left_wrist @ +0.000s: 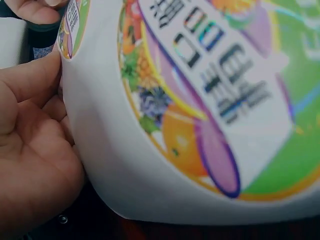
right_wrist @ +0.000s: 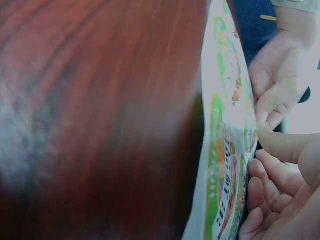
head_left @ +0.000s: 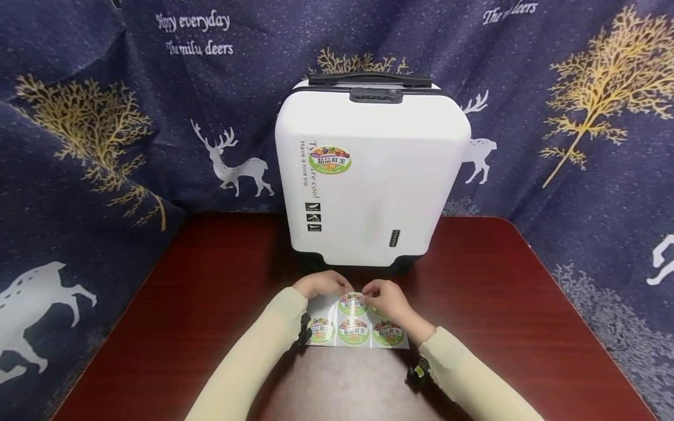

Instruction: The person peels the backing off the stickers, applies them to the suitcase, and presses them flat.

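Both hands are at the top edge of a white sheet of round fruit-label stickers (head_left: 354, 331), held above the table in front of the suitcase. My left hand (head_left: 327, 283) grips the edge between thumb and fingers; in the left wrist view that hand (left_wrist: 37, 145) has its fingers partly hidden behind the sheet (left_wrist: 107, 160). With thumb and fingertips my right hand (head_left: 388, 299) pinches the edge beside the top middle sticker (head_left: 351, 304). The right wrist view shows the sheet (right_wrist: 225, 125) nearly edge-on, the right hand (right_wrist: 285, 190) on it just below the left hand (right_wrist: 280, 80).
A white suitcase (head_left: 368, 193) stands upright at the back of the dark red table (head_left: 221, 280), with one round fruit sticker (head_left: 330, 160) on its upper left front. Behind hangs a blue cloth (head_left: 231, 88) printed with deer and golden trees.
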The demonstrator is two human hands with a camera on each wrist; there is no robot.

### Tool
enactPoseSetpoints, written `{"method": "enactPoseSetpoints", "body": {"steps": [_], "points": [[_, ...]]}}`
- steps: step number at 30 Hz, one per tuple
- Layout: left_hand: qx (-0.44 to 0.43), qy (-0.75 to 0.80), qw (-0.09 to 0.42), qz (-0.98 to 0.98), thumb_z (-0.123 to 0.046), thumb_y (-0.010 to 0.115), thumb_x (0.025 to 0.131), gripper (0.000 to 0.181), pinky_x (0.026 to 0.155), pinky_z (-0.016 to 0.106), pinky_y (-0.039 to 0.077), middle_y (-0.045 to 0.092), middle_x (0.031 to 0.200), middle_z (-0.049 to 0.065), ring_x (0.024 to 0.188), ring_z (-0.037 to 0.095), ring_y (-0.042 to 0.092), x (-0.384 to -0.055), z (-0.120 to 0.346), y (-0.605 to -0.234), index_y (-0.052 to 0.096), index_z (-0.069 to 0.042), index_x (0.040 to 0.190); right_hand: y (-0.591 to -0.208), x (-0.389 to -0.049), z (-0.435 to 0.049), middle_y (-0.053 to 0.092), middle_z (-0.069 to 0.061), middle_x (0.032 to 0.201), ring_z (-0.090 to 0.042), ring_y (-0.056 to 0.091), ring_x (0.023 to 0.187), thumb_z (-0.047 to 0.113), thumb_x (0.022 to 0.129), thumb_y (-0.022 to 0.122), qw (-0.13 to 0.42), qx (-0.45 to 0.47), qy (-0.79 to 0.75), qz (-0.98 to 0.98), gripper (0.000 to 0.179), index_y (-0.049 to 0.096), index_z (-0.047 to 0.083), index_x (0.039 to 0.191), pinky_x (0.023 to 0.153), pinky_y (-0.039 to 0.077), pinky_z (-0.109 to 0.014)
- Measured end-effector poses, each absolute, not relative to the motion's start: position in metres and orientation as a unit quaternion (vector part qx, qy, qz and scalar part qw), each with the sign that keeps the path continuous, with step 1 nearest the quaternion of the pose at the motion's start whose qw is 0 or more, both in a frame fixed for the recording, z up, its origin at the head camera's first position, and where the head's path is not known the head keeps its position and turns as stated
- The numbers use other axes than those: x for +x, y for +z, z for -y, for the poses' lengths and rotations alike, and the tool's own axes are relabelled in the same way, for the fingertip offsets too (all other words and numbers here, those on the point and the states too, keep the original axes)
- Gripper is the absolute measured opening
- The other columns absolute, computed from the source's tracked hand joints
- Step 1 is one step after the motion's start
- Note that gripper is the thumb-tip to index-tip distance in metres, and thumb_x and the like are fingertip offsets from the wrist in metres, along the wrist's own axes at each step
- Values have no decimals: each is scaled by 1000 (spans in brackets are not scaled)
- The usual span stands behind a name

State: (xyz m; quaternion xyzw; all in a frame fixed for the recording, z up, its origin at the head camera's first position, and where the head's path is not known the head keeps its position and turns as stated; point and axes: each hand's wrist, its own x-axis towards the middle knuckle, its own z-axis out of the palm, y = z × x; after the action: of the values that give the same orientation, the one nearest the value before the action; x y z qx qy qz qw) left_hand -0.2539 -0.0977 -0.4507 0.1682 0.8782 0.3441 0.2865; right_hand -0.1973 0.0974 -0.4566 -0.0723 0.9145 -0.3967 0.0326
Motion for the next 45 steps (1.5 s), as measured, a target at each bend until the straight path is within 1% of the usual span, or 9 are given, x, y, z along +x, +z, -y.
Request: {"method": "enactPoseSetpoints", "body": {"steps": [3,11,13,16,18,21,27,36,45], "points": [[167,346,294,-875,-25,63,98,30,88,25,46,72,121,8,101,12,58,-254,97,-451,76,-9,120,-459,-196,-95,70,-6,80,-12,57,73,7,86,79,41,-69,-400,-913,9,75,2,92,68,47,-25],[160,356,307,-868,-22,61,99,30,77,22,48,72,114,8,90,11,58,-251,97,-449,75,-7,120,-461,-195,-90,71,-5,77,-11,57,70,8,84,80,27,-75,-388,-918,7,74,4,86,65,47,-24],[158,355,308,-868,-22,62,98,30,82,25,49,72,116,8,93,13,59,-250,96,-448,75,-7,120,-462,-195,-88,72,-5,78,-11,58,70,8,84,80,27,-71,-382,-921,7,75,4,86,64,47,-25],[153,355,314,-867,-22,62,97,31,95,32,50,73,122,10,103,16,61,-249,94,-448,75,-6,121,-461,-193,-88,72,-5,79,-11,58,69,11,86,79,28,-64,-371,-926,8,75,4,87,63,47,-25],[150,354,317,-867,-20,63,96,32,105,36,48,72,126,10,110,17,60,-249,93,-449,74,-6,122,-462,-192,-87,72,-5,79,-11,57,69,12,86,79,29,-62,-366,-928,8,75,5,87,62,46,-25],[146,358,323,-864,-15,62,96,32,108,38,46,72,125,12,110,17,61,-248,91,-449,73,-4,124,-462,-191,-87,71,-5,78,-11,57,68,12,87,78,26,-62,-362,-930,8,74,5,87,61,45,-25],[143,360,327,-862,-12,61,96,32,99,29,46,73,123,11,99,13,58,-249,90,-448,73,-5,126,-460,-190,-86,72,-5,80,-11,57,68,14,87,79,15,-61,-345,-936,10,73,6,87,61,44,-25],[130,371,332,-858,-8,59,96,35,80,27,51,73,112,11,87,14,61,-248,93,-447,71,-5,128,-459,-191,-83,76,-6,86,-12,62,72,15,87,79,12,-59,-326,-944,10,77,6,90,63,49,-28],[113,415,323,-843,-5,59,94,33,71,22,49,74,106,13,80,12,61,-249,95,-448,72,-1,125,-458,-195,-81,78,-7,91,-13,65,74,17,87,79,-2,-49,-321,-946,10,77,7,92,64,50,-29]]}}
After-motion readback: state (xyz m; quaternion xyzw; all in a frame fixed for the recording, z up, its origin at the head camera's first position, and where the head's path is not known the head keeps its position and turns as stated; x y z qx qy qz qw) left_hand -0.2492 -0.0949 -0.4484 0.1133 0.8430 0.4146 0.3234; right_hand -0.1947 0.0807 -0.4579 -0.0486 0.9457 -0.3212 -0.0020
